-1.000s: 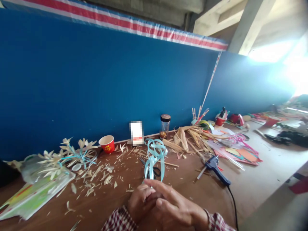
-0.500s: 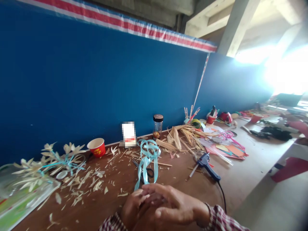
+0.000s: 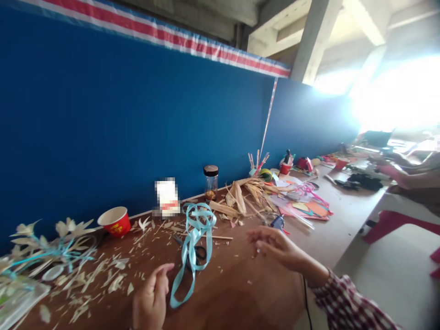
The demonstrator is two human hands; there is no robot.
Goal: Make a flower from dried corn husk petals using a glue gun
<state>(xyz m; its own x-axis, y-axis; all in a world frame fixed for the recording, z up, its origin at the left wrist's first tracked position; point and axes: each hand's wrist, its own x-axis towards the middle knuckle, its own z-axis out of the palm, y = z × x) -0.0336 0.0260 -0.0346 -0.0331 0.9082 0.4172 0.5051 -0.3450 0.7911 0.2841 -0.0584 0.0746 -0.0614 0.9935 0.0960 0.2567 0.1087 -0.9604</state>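
My left hand (image 3: 153, 293) is over the near edge of the brown table, just left of a light blue ribbon (image 3: 184, 293). Its fingers are loosely bent, and I see nothing held. The looped ribbon lies partly over scissors (image 3: 200, 254), whose dark handles show through it. Fingers apart and slightly blurred, my right hand (image 3: 275, 247) hovers in front of a blue glue gun (image 3: 277, 222) and hides most of it. No held object shows in this hand either.
Pale flowers (image 3: 70, 229), a red paper cup (image 3: 116, 222) and husk scraps (image 3: 117, 282) occupy the left. Toward the blue partition are a black-lidded jar (image 3: 211, 183) and dried corn husks (image 3: 237, 197). Coloured paper (image 3: 314, 208) lies right; another person's arm (image 3: 395, 174) shows beyond.
My hands, close together before, have parted: the left went left, the right moved right and up toward the glue gun. The ribbon's near loop now shows fully. The view has turned slightly right.
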